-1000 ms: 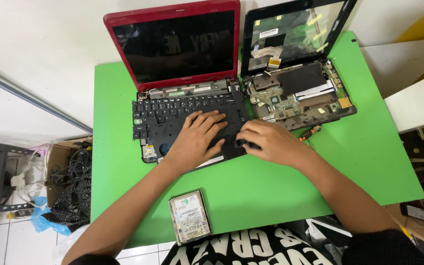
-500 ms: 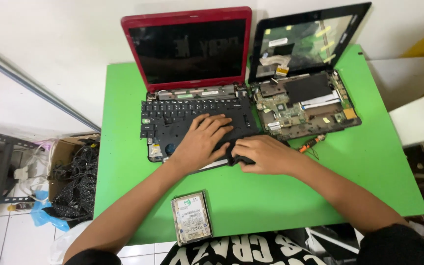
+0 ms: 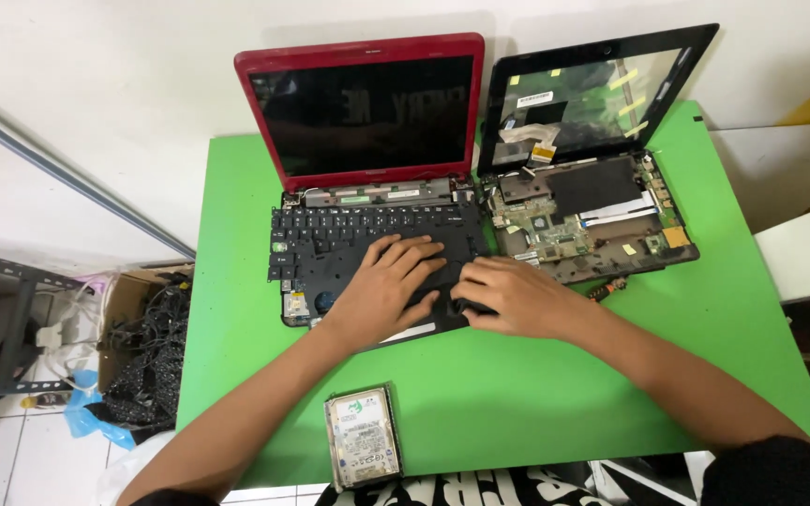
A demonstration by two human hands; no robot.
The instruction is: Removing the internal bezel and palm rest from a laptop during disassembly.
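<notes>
Both hands rest on the lower half of a red laptop (image 3: 367, 141) that stands open on a green table (image 3: 517, 394). The left hand (image 3: 388, 286) lies palm-down on the black keyboard (image 3: 349, 234), its fingers spread fairly wide and flat across the keys and the front part of the deck, gripping nothing. The right hand (image 3: 508, 295) sits just beside it, touching the deck's front right corner; its fingers are drawn closer together and curl toward the left hand — whether they pinch a small part or merely press on the dark surface I cannot tell, since the fingertips blend into it. The keyboard appears loose in its bay, with bare metal and components showing along the hinge edge and at the lower left corner.

Right beside the red laptop stands a second, black laptop (image 3: 592, 122), stripped down — its circuit board (image 3: 574, 230) is exposed and its screen panel shows tape and cables. Near the front edge of the table, between the forearms, lies a bare hard drive (image 3: 362, 436), label up. On the floor to the left sits a cardboard box of black cables (image 3: 147, 347).
</notes>
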